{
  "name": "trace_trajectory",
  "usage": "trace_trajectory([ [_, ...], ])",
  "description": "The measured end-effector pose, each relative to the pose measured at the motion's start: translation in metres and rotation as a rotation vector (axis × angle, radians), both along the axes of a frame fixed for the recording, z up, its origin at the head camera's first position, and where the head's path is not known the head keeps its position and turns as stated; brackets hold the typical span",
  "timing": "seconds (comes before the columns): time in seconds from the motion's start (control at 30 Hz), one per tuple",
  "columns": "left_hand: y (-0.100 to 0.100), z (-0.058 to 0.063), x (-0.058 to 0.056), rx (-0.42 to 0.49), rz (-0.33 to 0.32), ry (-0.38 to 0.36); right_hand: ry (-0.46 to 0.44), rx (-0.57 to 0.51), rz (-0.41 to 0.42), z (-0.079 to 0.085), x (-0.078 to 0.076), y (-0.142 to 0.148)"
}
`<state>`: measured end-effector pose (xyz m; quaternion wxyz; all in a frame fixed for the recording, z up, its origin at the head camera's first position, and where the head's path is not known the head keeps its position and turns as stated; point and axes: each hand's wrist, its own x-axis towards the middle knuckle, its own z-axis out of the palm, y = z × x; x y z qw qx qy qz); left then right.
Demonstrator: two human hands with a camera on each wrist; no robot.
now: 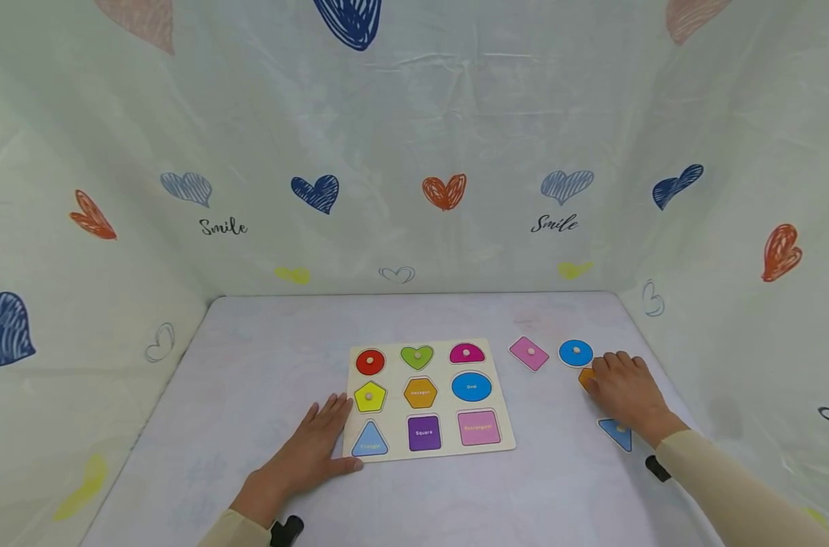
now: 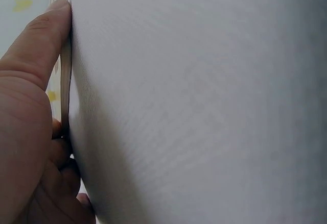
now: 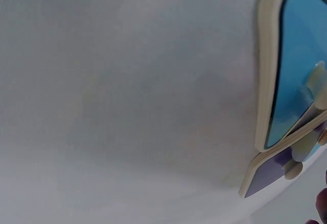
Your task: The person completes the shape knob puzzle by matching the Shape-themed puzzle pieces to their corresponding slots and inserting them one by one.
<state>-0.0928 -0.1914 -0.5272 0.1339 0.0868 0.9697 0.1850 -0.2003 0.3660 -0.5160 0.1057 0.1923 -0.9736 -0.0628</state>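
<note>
My left hand (image 1: 311, 439) lies at the left edge of a pale shape puzzle board (image 1: 396, 377), fingers extended along it and thumb at the lower corner. In the left wrist view, the thumb (image 2: 41, 40) touches the board's edge. My right hand (image 1: 629, 391) has its fingers curled over an orange hexagon piece (image 1: 586, 378), gripping it; the fingertips and most of that piece are hidden. Beside this hand lie a blue oval piece (image 1: 576, 352) and a blue triangle piece (image 1: 615, 433). A purple knobbed piece (image 3: 268, 173) shows behind the triangle in the right wrist view.
A pink rectangle piece (image 1: 529, 354) lies right of the board. The board bears a red circle (image 1: 364, 357), green heart (image 1: 416, 352), magenta half-circle (image 1: 467, 357) and yellow pentagon (image 1: 377, 402), all with knobs. A heart-printed curtain (image 1: 387, 243) surrounds the white table (image 1: 277, 342).
</note>
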Motion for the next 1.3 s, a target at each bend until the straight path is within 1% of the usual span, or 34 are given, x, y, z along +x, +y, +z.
trace_trajectory([
  [0.1,0.000,0.000,0.000,-0.003,-0.001,0.001,-0.018,0.002,-0.022,-0.002,0.000,0.003],
  [0.27,0.000,0.000,-0.001,-0.009,-0.007,0.005,0.003,-0.011,-0.017,-0.008,-0.001,0.008],
  [0.37,0.001,-0.001,-0.001,-0.007,-0.014,0.013,-0.003,0.001,-0.024,-0.011,-0.001,0.010],
  [0.7,0.001,-0.002,-0.002,-0.013,-0.011,0.013,-0.033,0.013,-0.054,-0.011,0.003,0.009],
  [0.83,0.001,-0.001,-0.002,-0.014,-0.009,0.007,-0.044,-0.001,-0.052,-0.011,0.005,0.002],
  [1.1,0.001,-0.001,-0.001,-0.012,-0.005,-0.002,-0.056,-0.051,0.008,-0.012,0.007,-0.022],
  [1.3,0.000,-0.001,-0.001,-0.018,-0.011,0.005,-0.020,-0.092,0.063,-0.010,0.007,-0.044],
])
